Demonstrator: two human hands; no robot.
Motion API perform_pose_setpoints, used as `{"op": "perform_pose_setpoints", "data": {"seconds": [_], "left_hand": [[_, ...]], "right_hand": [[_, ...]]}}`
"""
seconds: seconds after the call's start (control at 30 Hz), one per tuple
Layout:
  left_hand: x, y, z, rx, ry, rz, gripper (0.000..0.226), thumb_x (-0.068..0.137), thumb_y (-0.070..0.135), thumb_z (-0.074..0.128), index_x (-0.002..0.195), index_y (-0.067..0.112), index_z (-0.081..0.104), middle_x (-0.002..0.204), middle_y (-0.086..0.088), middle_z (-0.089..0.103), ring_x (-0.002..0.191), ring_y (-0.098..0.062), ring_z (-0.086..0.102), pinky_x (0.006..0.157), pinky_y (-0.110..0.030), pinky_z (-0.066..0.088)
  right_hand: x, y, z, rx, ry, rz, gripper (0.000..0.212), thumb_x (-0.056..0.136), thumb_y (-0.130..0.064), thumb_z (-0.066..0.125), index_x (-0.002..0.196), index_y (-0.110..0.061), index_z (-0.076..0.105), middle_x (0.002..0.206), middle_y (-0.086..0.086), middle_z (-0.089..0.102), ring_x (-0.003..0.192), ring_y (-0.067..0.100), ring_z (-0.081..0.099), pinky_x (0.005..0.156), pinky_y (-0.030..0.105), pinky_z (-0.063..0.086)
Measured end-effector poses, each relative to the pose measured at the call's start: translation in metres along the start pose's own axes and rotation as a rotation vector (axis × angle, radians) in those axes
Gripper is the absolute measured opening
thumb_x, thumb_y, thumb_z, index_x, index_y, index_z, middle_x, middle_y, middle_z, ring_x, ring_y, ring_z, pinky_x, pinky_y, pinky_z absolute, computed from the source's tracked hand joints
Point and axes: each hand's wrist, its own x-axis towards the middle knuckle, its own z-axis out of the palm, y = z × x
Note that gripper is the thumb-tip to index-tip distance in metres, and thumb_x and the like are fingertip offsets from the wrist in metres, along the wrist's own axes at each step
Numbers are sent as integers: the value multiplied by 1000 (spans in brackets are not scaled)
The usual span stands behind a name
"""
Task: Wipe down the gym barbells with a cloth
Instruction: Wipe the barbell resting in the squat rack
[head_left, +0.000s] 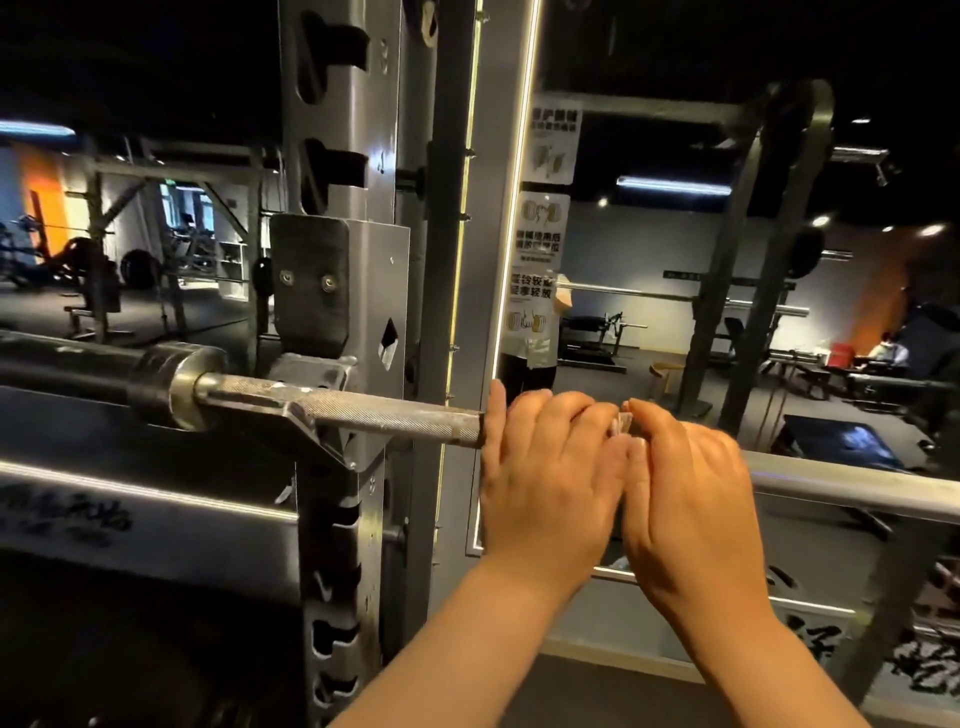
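Note:
A steel barbell (384, 415) with a knurled shaft lies across the rack hook (317, 379), its collar and sleeve (171, 384) off to the left. Its shaft runs on to the right (852, 486) past my hands. My left hand (545, 467) wraps over the bar, fingers curled round it. My right hand (685, 493) sits right beside it on the bar, fingers curled over. A small pale bit of cloth (621, 427) shows between the two hands; most of it is hidden under them.
The grey rack upright (343, 156) with slots stands just left of my hands. A lower safety bar (145, 519) runs below the barbell. Behind is a mirror (649, 260) with stickers, reflecting other racks, benches and a person.

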Motion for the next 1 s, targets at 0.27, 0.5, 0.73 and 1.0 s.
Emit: {"op": "perform_pose_setpoints", "data": {"seconds": [0.27, 0.5, 0.73, 1.0], "left_hand": [[-3, -38, -16, 102, 126, -102, 31, 108, 32, 42, 108, 17, 69, 112, 3, 65, 118, -22, 57, 126, -54, 8], [2, -14, -9, 52, 21, 0, 20, 105, 28, 53, 111, 18, 70, 113, 3, 65, 114, -19, 57, 124, -48, 22], [-1, -39, -22, 86, 116, -148, 27, 108, 31, 43, 110, 19, 68, 111, 5, 62, 115, -20, 55, 125, -55, 14], [-2, -24, -14, 74, -45, 79, 22, 106, 23, 51, 120, 17, 68, 120, 0, 62, 120, -20, 55, 125, -47, 21]], "right_hand": [[-1, -1, 3, -36, 48, 10, 38, 105, -28, 39, 132, -11, 59, 105, 5, 67, 101, 22, 54, 101, 38, 37], [-1, -4, 9, -44, 70, 5, 39, 107, -29, 36, 131, -10, 60, 107, 5, 69, 103, 24, 58, 103, 41, 37], [-2, -3, 5, -75, 72, -26, 37, 106, -28, 39, 129, -11, 62, 108, 6, 67, 105, 22, 53, 104, 42, 37], [-2, -7, 7, -69, 56, 8, 39, 106, -31, 37, 129, -11, 62, 110, 6, 68, 108, 25, 57, 104, 44, 38]]}}
